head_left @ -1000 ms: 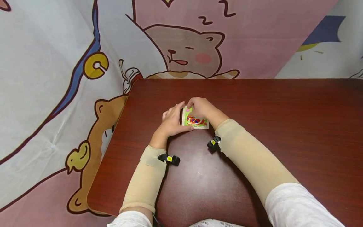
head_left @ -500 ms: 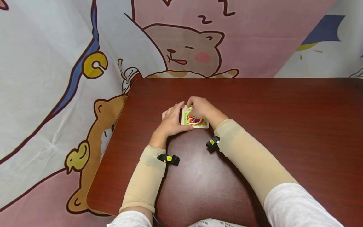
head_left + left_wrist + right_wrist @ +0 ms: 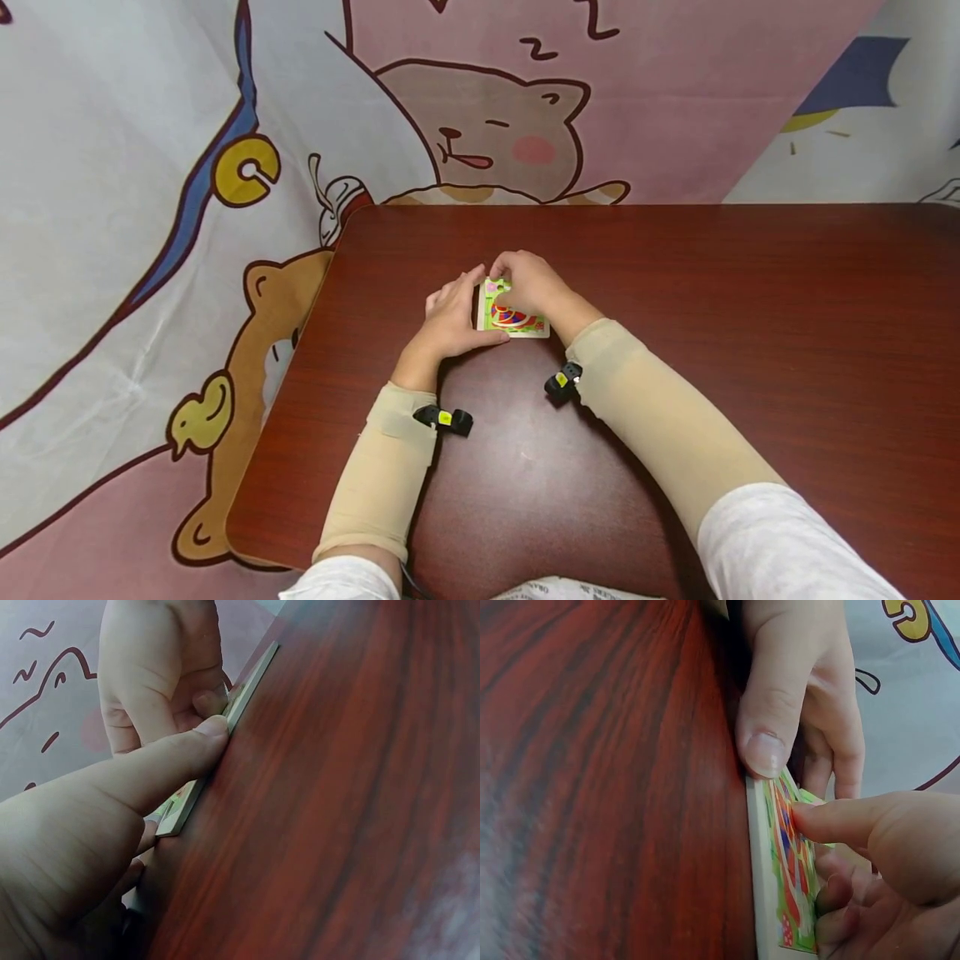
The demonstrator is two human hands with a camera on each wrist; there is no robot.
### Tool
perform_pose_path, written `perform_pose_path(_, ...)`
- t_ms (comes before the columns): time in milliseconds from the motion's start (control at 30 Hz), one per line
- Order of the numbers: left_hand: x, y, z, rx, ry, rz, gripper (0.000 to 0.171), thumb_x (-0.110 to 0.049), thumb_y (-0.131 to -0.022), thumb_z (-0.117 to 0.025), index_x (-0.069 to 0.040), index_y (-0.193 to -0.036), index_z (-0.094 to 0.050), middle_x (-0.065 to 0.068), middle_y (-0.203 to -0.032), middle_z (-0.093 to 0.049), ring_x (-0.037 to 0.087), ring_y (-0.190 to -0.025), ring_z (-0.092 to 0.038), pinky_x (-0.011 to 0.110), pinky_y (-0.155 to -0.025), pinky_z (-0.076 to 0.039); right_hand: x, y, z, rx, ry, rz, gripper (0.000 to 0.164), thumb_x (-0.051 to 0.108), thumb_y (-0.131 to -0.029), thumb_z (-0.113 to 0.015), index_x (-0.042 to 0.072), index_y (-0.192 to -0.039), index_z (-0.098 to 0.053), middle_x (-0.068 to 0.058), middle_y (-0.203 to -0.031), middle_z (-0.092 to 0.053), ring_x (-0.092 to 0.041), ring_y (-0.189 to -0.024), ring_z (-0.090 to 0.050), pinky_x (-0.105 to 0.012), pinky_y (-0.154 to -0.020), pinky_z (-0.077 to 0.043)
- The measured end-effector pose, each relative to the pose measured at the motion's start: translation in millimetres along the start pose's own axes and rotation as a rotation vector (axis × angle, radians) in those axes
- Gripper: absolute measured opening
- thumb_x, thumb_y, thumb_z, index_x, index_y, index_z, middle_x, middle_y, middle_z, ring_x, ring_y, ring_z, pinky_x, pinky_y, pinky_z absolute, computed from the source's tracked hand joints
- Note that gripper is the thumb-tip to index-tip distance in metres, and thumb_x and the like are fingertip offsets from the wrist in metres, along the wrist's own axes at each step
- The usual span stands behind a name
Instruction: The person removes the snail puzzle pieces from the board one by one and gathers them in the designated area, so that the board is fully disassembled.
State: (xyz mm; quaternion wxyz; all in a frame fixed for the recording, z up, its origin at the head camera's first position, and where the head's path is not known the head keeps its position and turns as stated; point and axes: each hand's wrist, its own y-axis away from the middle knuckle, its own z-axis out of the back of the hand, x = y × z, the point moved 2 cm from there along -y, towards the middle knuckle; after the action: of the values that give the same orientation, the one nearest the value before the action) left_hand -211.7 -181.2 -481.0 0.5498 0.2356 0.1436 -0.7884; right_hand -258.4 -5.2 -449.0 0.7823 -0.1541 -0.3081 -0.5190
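Note:
A small square jigsaw puzzle (image 3: 517, 321) lies flat on the table, with a pale frame and a colourful snail-like picture on green. My left hand (image 3: 450, 321) holds it at its left side, the thumb along the near edge and the fingers towards the far corner. Over its upper part my right hand (image 3: 531, 283) bends down, thumb and fingers pinching a green puzzle piece (image 3: 808, 796). That piece stands tilted a little above the board in the right wrist view. The right hand hides much of the picture's right side.
The dark red-brown wooden table (image 3: 712, 333) stretches far to the right. Its left edge lies beyond the left arm, and a cartoon-printed cloth (image 3: 480, 125) hangs behind it. Each wrist wears a small black camera (image 3: 446, 419). Printed paper or cloth (image 3: 562, 588) shows at the bottom.
A small dark gap now shows near the puzzle's top, beside the right fingers, as that hand rises very slightly. The left hand keeps its hold. The whole view has shifted a little.

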Motion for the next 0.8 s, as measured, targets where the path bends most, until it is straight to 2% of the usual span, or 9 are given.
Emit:
perform_pose_path(133,-0.9,-0.8,-0.6,-0.007,0.005,-0.008,0.123,-0.057,-0.078,-0.09,-0.018,-0.17,-0.019,0.004,-0.173,-0.033,0.033,-0.153,-0.033,0.055,-0.115,-0.023,0,3,-3,-0.051,-0.031,0.024,0.031,0.002,-0.085,-0.082,0.008,-0.111,-0.066,-0.012,-0.105,-0.068,-0.029,-0.101,-0.062,-0.043,-0.093,-0.05)
perform_pose_path(300,-0.9,-2.3,-1.7,-0.014,0.009,-0.016,0.124,-0.057,-0.077,-0.091,-0.017,-0.171,-0.019,0.006,-0.173,-0.032,0.033,-0.154,-0.032,0.055,-0.116,-0.023,-2,7,-8,-0.101,-0.071,0.062,0.03,0.0,-0.087,-0.079,0.011,-0.113,-0.069,-0.01,-0.102,-0.071,-0.028,-0.097,-0.065,-0.043,-0.088,-0.052)
perform_pose_path(433,-0.5,-3.5,-2.0,-0.009,0.006,-0.012,0.124,-0.058,-0.078,-0.09,-0.018,-0.171,-0.019,0.004,-0.173,-0.031,0.032,-0.155,-0.031,0.055,-0.117,-0.022,-8,10,-7,-0.131,-0.144,0.062,0.029,0.003,-0.089,-0.081,0.012,-0.115,-0.072,-0.009,-0.104,-0.074,-0.026,-0.1,-0.068,-0.042,-0.089,-0.053)
perform_pose_path(600,1.0,-1.0,-0.1,-0.007,0.016,0.002,0.124,-0.058,-0.078,-0.09,-0.017,-0.171,-0.02,0.003,-0.17,-0.038,0.032,-0.155,-0.03,0.056,-0.116,-0.022,-19,17,1,-0.171,-0.24,0.042,0.031,0.009,-0.089,-0.084,0.009,-0.118,-0.075,-0.01,-0.106,-0.075,-0.026,-0.098,-0.068,-0.042,-0.086,-0.054)
perform_pose_path(800,-1.0,-0.2,-1.3,-0.01,0.025,0.005,0.125,-0.056,-0.077,-0.092,-0.017,-0.171,-0.021,0.004,-0.167,-0.043,0.032,-0.155,-0.03,0.056,-0.116,-0.022,-46,35,20,-0.216,-0.275,0.044,0.031,0.01,-0.09,-0.084,0.006,-0.119,-0.076,-0.011,-0.103,-0.075,-0.025,-0.087,-0.064,-0.038,-0.077,-0.05)
